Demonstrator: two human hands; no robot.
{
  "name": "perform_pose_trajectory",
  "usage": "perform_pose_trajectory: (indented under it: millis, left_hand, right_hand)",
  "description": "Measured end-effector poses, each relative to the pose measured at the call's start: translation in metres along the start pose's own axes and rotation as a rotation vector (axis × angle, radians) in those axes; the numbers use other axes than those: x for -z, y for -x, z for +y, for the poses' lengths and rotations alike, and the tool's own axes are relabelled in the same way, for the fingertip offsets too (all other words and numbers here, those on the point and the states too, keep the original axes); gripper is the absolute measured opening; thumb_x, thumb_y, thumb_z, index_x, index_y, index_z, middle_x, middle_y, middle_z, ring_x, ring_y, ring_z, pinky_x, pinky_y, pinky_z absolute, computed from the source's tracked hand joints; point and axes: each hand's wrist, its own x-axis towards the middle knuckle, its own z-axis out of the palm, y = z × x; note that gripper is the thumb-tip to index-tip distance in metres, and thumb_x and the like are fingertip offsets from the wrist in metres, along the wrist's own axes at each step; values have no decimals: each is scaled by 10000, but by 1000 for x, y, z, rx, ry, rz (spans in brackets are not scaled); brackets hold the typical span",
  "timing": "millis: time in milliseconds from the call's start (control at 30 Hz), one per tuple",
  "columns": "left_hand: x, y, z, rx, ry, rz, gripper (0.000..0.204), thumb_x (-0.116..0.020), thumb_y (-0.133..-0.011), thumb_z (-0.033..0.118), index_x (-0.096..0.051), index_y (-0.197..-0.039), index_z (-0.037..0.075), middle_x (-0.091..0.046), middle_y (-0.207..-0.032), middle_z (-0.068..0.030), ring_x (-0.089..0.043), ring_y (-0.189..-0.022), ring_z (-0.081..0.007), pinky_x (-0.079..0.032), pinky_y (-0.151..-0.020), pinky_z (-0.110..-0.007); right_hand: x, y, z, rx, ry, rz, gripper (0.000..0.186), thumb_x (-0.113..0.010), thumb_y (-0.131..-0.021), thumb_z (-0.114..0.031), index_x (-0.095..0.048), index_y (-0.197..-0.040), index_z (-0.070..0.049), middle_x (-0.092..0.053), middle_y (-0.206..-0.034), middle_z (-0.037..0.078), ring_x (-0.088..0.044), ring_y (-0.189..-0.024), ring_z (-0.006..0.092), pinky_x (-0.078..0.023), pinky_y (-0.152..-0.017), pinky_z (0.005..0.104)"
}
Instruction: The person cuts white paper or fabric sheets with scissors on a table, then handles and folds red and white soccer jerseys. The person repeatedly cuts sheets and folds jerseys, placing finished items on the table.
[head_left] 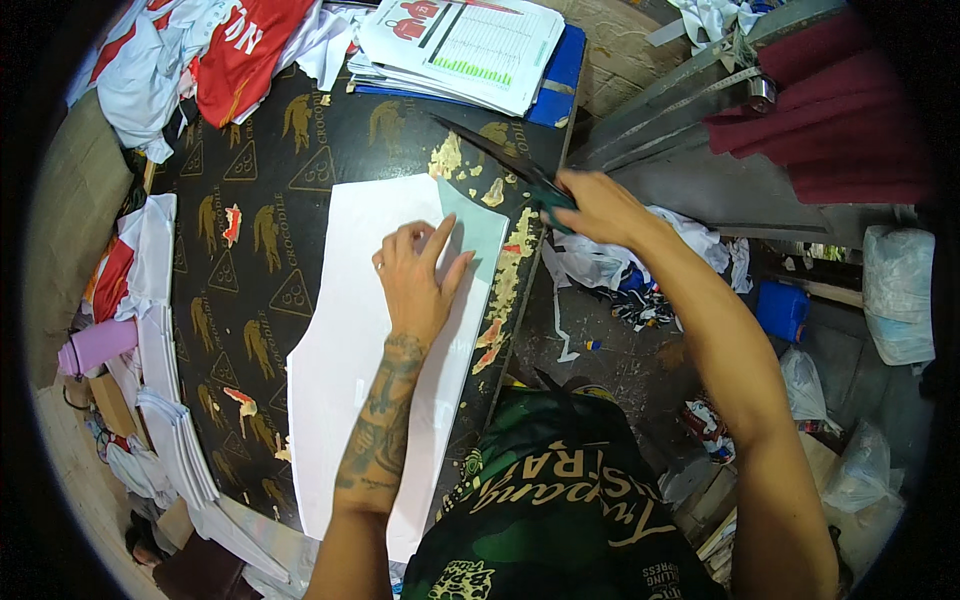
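Observation:
A tall white cut piece (pixel 340 300), cloth or paper, lies flat along the dark table, with curved edges. At its upper right is a pale green patch (pixel 480 232); whether it is a separate layer I cannot tell. My left hand (pixel 415 262) rests on the white piece with its fingers spread, fingertips by the green patch. Beyond the table's right edge, my right hand (pixel 600 208) is closed around the dark green handles of a pair of large scissors (pixel 505 158). Their dark blades point up and left over the tabletop, off the white piece.
The black table (pixel 290 225) has gold figures and worn, peeling patches. A stack of printed sheets (pixel 465 55) lies on a blue folder (pixel 562 85) at the back. Red and white garments (pixel 240 65) heap at far left, folded white cloth (pixel 175 440) below. Scraps (pixel 620 265) litter the floor at right.

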Motion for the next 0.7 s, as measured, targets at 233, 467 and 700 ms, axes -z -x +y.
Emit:
perform_pose_trajectory:
  millis: [233, 467, 700]
  left_hand:
    - [2, 73, 40, 292, 158, -164, 247, -883, -841, 234, -730, -980, 98, -641, -1132, -75, -548, -1131, -324, -406, -984, -473]
    - [-11, 81, 33, 329, 268, 12, 145, -849, -859, 136, -734, -907, 62, -662, -1055, -67, -567, -1093, -318, -435, -949, -459]
    - [-8, 79, 34, 338, 251, -4, 109, -817, -899, 138, -765, -937, 50, -685, -1059, -76, -578, -1078, -314, -447, -950, -450]
  right_hand:
    - [-13, 175, 33, -321, -604, -328, 460, -957, -836, -354, -604, -883, -63, -480, -754, -56, -471, -743, 81, -393, -659, 306]
    - [-42, 220, 35, -232, -510, -580, 427, -863, -911, -277, -661, -1199, -34, -695, -958, 84, -602, -910, 158, -504, -819, 385]
    - [-62, 212, 26, -213, -554, -563, 380, -828, -917, -204, -634, -1197, -36, -646, -951, 98, -559, -905, 186, -491, -837, 377]
